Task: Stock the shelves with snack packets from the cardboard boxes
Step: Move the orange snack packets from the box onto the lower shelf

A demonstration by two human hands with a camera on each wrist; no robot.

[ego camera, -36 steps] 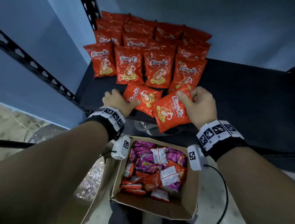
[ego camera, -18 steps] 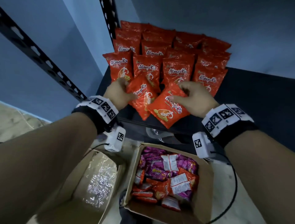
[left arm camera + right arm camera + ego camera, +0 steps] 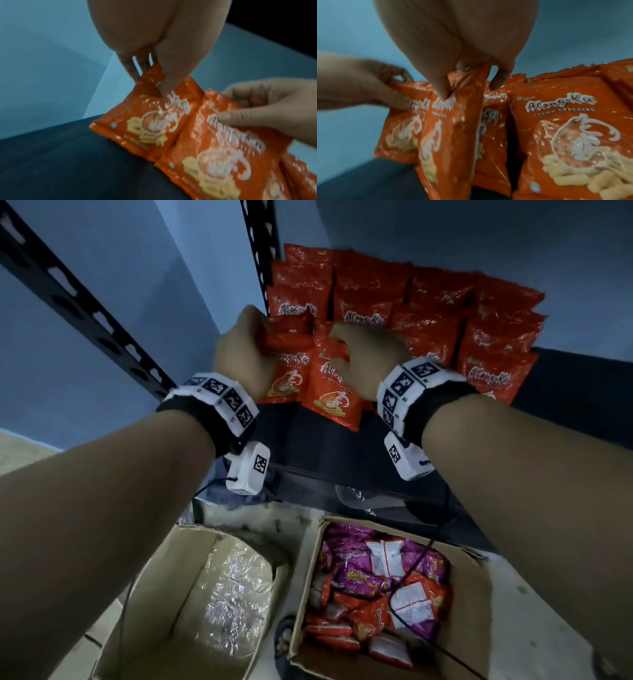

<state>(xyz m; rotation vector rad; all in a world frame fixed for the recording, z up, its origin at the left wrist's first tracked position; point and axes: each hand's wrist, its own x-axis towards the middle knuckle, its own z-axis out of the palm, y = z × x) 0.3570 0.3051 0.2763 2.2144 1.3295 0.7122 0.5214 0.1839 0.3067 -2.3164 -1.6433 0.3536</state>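
Each hand pinches the top edge of one orange prawn cracker packet on the dark shelf (image 3: 565,392). My left hand (image 3: 246,350) holds the left packet (image 3: 286,378) upright against the front row; the left wrist view shows thumb and fingers clamped on this left packet (image 3: 147,119). My right hand (image 3: 363,350) holds the right packet (image 3: 334,395), which stands slightly in front, its lower edge near the shelf's front. In the right wrist view the right packet (image 3: 452,135) hangs from my fingertips (image 3: 441,88). Rows of the same packets (image 3: 493,337) stand behind.
On the floor below, an open cardboard box (image 3: 469,594) holds several purple and orange snack packets (image 3: 370,580). A second box (image 3: 164,604) to its left contains a clear plastic bag (image 3: 236,594). A black perforated shelf upright (image 3: 260,244) stands at the shelf's left back corner.
Both hands have carried their packets from the shelf's front edge back to the front row and stood them upright. The camera has tilted so the boxes sit lower in view.
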